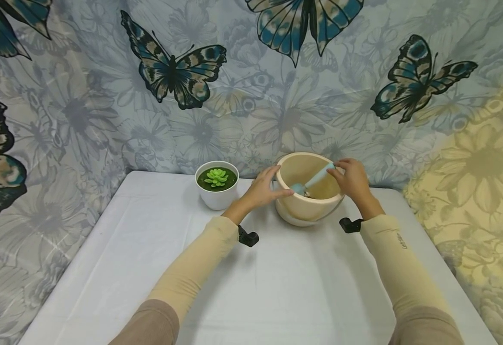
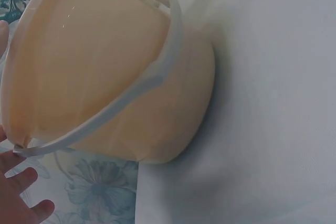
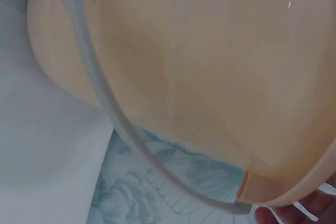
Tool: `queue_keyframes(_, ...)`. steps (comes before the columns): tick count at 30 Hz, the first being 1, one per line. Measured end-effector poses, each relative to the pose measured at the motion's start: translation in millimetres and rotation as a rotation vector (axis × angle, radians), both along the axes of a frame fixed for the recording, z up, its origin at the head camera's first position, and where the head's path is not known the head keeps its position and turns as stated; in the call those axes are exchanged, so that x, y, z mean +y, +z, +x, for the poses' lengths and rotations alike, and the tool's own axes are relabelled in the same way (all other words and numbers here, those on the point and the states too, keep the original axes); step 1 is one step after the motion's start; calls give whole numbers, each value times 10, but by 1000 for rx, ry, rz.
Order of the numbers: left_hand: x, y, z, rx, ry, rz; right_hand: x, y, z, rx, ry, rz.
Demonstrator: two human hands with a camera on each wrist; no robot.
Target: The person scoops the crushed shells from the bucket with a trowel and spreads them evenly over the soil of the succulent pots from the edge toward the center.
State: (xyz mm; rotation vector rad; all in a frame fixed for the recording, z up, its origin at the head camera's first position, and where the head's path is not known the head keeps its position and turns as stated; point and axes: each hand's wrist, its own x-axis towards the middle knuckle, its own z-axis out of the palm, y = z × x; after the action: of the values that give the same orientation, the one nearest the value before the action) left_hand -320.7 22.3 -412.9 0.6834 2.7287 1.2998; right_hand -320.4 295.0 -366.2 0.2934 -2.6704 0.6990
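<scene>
A cream bucket (image 1: 307, 211) with a pale swing handle (image 2: 118, 106) stands near the table's back edge. My left hand (image 1: 262, 188) holds its left side by the rim, thumb at the front and fingers spread toward the back. Inside lies the scoop end of a light blue toy shovel (image 1: 320, 175), beside something small and pale that is hard to make out. My right hand (image 1: 352, 179) pinches the shovel's handle near its upper end, over the right rim. In the right wrist view, the bucket wall (image 3: 210, 66) hides most of that hand.
Left of the bucket stands a white pot (image 1: 218, 199) with a green succulent (image 1: 216, 177). A white cloth covers the table (image 1: 277, 287). Butterfly-printed fabric (image 1: 243, 105) hangs close behind the table and at its sides.
</scene>
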Motion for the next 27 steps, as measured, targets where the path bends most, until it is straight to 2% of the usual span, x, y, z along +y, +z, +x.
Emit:
queue_keyframes(3,4,4,-9,-3,4,7,-64,-6,-32,40,-19,-40)
queue_keyframes(6,14,11,-19,-10,6,19,-149,4,-48,22,-28,-112)
queue_keyframes(14,31,28,-46,-12,9,12,-356,7,-123,-119,-50,-377)
queue_keyframes(19,43,58,-76,9,-2,-7,-446,-2,-196,-210,-45,-502)
queue_keyframes(23,55,60,-97,-5,-13,0,-496,4,-239,-280,-19,-537)
queue_keyframes(27,60,41,-128,-27,-14,4,-523,39,-248,-316,12,-468)
